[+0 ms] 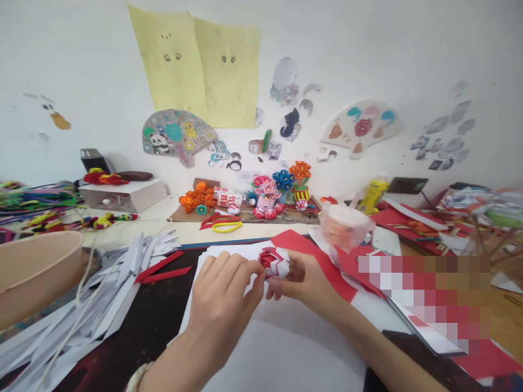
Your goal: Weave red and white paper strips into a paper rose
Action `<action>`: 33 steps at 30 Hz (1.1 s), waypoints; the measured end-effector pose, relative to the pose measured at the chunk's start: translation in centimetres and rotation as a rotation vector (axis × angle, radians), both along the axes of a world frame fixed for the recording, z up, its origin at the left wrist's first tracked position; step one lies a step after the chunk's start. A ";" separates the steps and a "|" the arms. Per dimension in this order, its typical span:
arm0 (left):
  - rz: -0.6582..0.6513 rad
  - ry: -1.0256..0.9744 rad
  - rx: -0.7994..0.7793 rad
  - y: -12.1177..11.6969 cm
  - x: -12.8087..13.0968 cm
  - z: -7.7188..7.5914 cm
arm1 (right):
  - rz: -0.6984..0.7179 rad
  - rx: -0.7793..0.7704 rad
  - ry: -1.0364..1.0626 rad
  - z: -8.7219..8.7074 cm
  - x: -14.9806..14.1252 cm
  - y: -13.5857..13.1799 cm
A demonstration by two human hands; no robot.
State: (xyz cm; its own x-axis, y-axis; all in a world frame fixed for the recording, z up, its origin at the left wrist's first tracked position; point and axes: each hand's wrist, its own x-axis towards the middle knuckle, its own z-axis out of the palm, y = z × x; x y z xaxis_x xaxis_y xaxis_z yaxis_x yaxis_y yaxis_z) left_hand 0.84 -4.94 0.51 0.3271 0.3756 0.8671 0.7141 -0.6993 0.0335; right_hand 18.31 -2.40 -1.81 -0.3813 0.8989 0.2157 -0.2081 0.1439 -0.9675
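Note:
A small round piece woven from folded red and white paper strips [280, 267] is held up over the white paper sheets [281, 337]. My right hand [304, 277] grips it from the right, thumb below and fingers behind it. The fingers of my left hand [224, 305] are closed in a pinch at its left edge, by the red opening; the exact bit between the fingertips is too small to make out. Similar small red and white paper pieces [265, 212] stand at the back of the table.
At the left lie many white paper strips [118, 288], two red strips [163, 269] and a beige basin [41, 261]. Red paper sheets [294, 239] and a lidded plastic cup [345, 223] are behind my right hand. Pipe-cleaner flowers [300, 174] stand near the wall; a yellow bottle [373, 195] is farther right.

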 end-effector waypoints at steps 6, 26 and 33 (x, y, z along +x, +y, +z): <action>-0.107 -0.144 -0.263 0.0 -0.6 0.6 | -0.006 -0.007 -0.009 0.2 0.2 0.1; -0.255 -0.336 -0.651 0.6 -0.7 0.8 | 0.043 0.017 -0.007 -0.2 0.2 0.2; -0.225 -0.189 -0.587 0.2 -0.5 0.4 | 0.061 -0.004 -0.015 -0.3 0.2 0.3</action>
State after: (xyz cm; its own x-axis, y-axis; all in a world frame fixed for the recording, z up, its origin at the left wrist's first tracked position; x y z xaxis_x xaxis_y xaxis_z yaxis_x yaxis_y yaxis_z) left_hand 0.31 -4.77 0.87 0.3153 0.7438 0.5893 0.4965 -0.6585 0.5655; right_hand 18.49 -2.09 -2.16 -0.4381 0.8750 0.2058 -0.2018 0.1274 -0.9711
